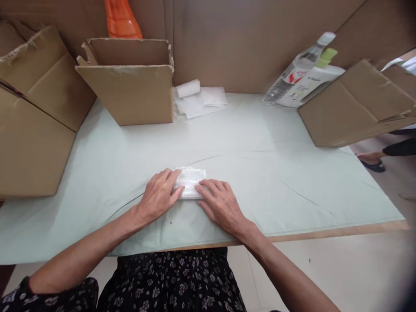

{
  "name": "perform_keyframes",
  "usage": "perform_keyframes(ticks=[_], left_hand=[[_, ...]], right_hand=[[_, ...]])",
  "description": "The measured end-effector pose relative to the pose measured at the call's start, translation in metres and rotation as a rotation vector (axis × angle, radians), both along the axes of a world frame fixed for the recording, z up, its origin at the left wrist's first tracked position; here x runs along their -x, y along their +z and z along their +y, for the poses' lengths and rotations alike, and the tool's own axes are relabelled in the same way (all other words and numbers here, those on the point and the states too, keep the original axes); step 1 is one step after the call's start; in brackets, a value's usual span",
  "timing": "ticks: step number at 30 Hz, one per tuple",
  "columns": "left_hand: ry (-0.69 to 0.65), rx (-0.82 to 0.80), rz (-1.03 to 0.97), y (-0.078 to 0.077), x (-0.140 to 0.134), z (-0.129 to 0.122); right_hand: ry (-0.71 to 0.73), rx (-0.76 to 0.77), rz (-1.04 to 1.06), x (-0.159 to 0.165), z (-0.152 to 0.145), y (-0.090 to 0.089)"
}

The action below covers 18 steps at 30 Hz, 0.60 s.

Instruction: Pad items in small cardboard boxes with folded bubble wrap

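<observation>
A small, flat packet of clear, shiny plastic, perhaps bubble wrap, lies on the pale green cloth close to the table's near edge. My left hand holds its left end, with the thumb at the lower side and the fingers at the upper left corner. At the right end, my right hand has its fingers bent over the plastic and its thumb tucked low beside it. Both hands rest on the cloth. What lies inside the plastic, if anything, I cannot make out.
Behind stands an open cardboard box, with an orange object beyond it. White plastic sheets lie beside that box. A large carton fills the left. A water bottle, a white bottle and another carton stand right.
</observation>
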State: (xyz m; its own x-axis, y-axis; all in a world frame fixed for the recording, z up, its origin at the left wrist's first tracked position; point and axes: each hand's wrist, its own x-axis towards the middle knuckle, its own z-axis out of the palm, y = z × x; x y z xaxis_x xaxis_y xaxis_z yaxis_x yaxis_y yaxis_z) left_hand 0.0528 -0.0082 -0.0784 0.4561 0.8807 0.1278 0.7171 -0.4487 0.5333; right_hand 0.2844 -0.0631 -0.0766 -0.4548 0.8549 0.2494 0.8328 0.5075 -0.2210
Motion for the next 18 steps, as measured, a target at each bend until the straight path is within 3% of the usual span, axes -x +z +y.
perform_keyframes(ticks=[5,8,12,14,16,18], left_hand=[[0.192,0.533,-0.554,-0.002,0.014,-0.018],[0.180,0.668,-0.727,-0.002,0.008,-0.026],[0.135,0.644,-0.774,0.004,-0.006,-0.029],[0.053,0.577,-0.721,0.010,-0.006,-0.025],[-0.030,0.402,-0.586,0.023,0.001,-0.012],[-0.048,0.083,-0.419,0.044,0.014,0.014]], right_hand=[[-0.137,0.164,0.320,-0.002,0.017,-0.006],[-0.085,0.359,0.479,-0.004,0.012,0.001],[-0.046,0.477,0.607,-0.007,0.014,0.015],[0.022,0.653,0.677,-0.008,0.021,0.019],[0.077,0.802,0.747,-0.008,0.029,0.019],[0.008,0.821,0.843,-0.008,0.035,0.013]])
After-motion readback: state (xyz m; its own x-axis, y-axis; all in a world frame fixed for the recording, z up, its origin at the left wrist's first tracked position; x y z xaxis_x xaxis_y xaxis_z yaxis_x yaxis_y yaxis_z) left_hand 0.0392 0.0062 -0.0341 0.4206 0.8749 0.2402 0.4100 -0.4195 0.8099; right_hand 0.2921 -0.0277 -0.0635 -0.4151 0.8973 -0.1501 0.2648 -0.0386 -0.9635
